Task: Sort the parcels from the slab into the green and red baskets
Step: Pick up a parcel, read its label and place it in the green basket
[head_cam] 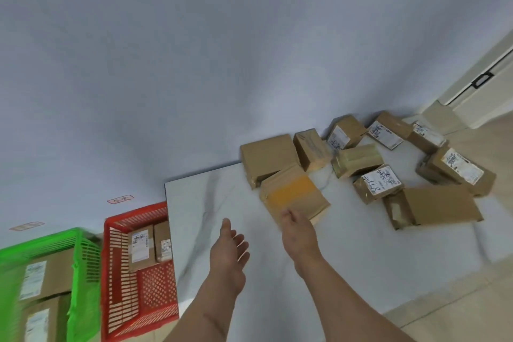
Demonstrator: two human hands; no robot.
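Green basket (83, 266), red basket (144, 280), white-veined slab (211, 203), brown parcels (268, 158).

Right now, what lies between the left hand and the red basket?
In the head view, only bare white slab lies between the left hand and the red basket; no parcel sits there.

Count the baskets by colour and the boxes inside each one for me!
Green basket: 1
Red basket: 1
Parcels in the green basket: 2 showing
Parcels in the red basket: 2
Total: 6
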